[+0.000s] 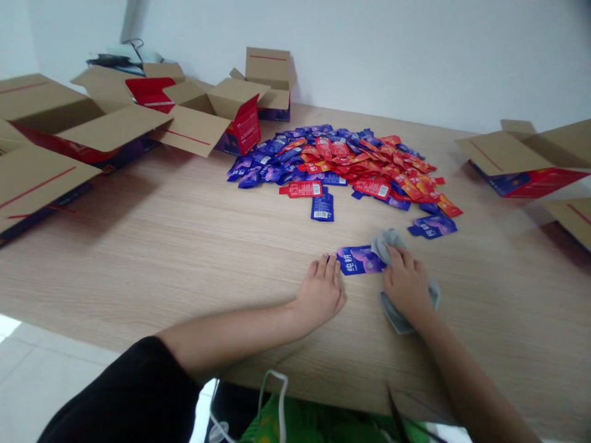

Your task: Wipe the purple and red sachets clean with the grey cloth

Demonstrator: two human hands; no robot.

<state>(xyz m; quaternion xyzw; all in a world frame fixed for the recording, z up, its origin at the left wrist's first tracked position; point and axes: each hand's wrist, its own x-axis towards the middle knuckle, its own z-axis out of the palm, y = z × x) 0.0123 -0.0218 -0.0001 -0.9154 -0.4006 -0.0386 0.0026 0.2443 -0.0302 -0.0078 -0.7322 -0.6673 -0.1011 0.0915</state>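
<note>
In the head view, we see a pale wood-grain table (184, 234) against a white wall (392, 55), above a light tiled floor (41, 375). Our left hand (322, 286) rests, fingers together, on the narrow end of one blue pouch (355, 261) lying before us, though we cannot tell if it pinches, while our right hand (409, 280) is clamped on one grey cloth (397, 320) at the other end. We count two boxes (508, 154) rightward, at least four leftward, and an uncountable pouch pile (337, 151).

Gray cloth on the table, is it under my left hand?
No, the gray cloth is under the right hand, while the left hand is at the blue pouch's other end.
</note>
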